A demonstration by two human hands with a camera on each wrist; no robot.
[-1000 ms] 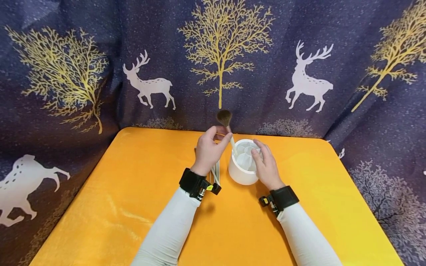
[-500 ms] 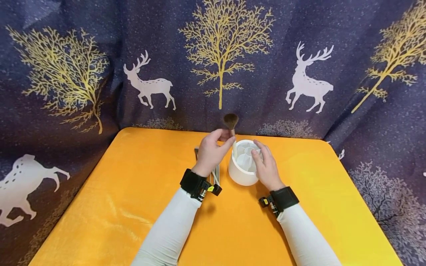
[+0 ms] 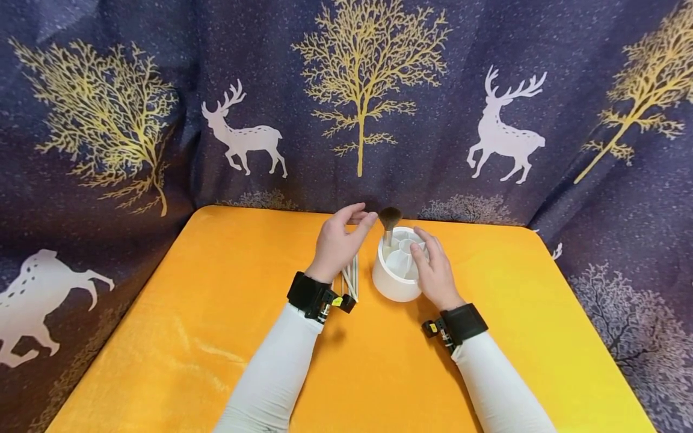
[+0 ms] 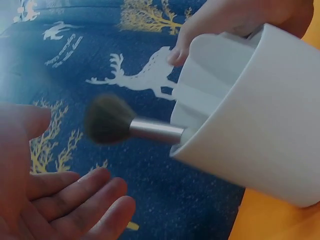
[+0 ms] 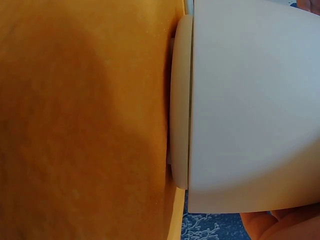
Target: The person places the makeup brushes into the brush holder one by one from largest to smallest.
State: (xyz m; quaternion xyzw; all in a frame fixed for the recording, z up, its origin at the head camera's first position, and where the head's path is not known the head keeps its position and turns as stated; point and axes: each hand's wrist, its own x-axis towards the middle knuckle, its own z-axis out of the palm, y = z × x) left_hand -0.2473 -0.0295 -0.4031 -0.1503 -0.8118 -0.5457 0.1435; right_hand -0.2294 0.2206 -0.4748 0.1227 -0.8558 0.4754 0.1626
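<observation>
A white round brush holder (image 3: 394, 287) with divided compartments stands upright on the table. One makeup brush (image 3: 390, 219) with a dark fluffy head stands in a compartment at its left side, head up; in the left wrist view its silver ferrule (image 4: 157, 130) sits at the rim. My left hand (image 3: 337, 245) is just left of the brush, fingers spread apart and holding nothing. My right hand (image 3: 436, 275) grips the holder from the right, thumb over the rim and fingers along the outer wall (image 5: 255, 105).
Several slim brushes (image 3: 352, 280) lie on the yellow-orange tablecloth (image 3: 243, 313), partly hidden under my left hand and wrist. A dark blue curtain (image 3: 325, 150) printed with deer and trees hangs behind the table's back edge.
The makeup brush has moved right and sunk down into the holder. My left hand has let go of it and drawn back a little to the left. The right hand stays put.
</observation>
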